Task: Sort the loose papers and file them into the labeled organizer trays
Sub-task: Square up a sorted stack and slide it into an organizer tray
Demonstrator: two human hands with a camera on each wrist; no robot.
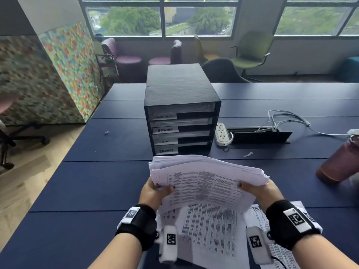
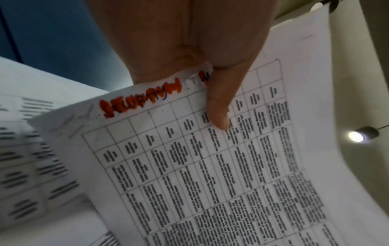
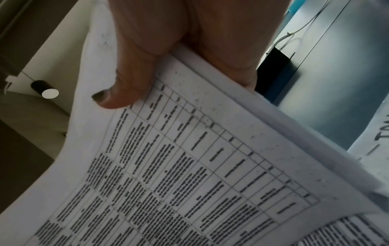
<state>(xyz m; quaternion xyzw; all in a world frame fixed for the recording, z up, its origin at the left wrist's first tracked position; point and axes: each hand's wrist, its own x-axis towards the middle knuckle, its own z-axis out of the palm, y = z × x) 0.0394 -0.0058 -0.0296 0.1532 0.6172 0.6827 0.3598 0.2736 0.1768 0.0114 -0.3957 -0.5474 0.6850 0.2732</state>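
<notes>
Daylight from windows (image 1: 161,18); wrist views dim, edges blurred.

The handwritten labels on the black four-tray paper organizer (image 1: 181,113) are mostly too smeared to read; only one looks like "ADMIN". Fingers of both hands vanish under the thick stack of white printed papers (image 1: 206,177) in front of it. The maroon plastic tumbler (image 1: 342,162), to its right, is cropped by the frame edge.

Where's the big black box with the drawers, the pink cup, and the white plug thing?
organizer (image 1: 180,84), head view, its black top.
pink cup (image 1: 338,162), head view, its side.
power strip (image 1: 221,133), head view, its socket face.
</notes>
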